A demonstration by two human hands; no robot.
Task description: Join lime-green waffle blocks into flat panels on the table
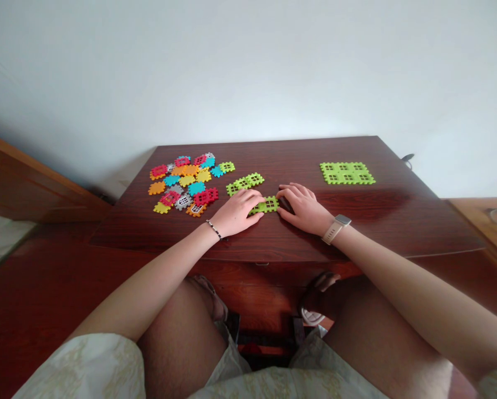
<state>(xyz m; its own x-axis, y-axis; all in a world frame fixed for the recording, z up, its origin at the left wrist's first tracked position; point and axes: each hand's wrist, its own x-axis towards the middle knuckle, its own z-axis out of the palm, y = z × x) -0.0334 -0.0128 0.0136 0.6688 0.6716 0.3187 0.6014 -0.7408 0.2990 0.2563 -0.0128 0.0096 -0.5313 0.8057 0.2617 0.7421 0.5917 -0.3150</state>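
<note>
In front of me on the table lies a short strip of green window tiles [270, 204] with notched edges. My left hand [239, 212] is closed over its left end, thumb at the near edge and fingers across the top, hiding part of it. At the right end, my right hand [304, 209] grips the strip's edge with thumb and curled fingers. Just beyond my left hand rests another strip of green window tiles [245, 183], tilted. A flat green panel [347, 173] of several joined window tiles lies farther to the right.
A loose pile of red, orange, yellow, blue, grey and white tiles [185, 181] spreads over the left side of the dark wooden table [290, 155], with a green tile [227, 167] at its right edge. A white wall [265, 72] rises behind the table.
</note>
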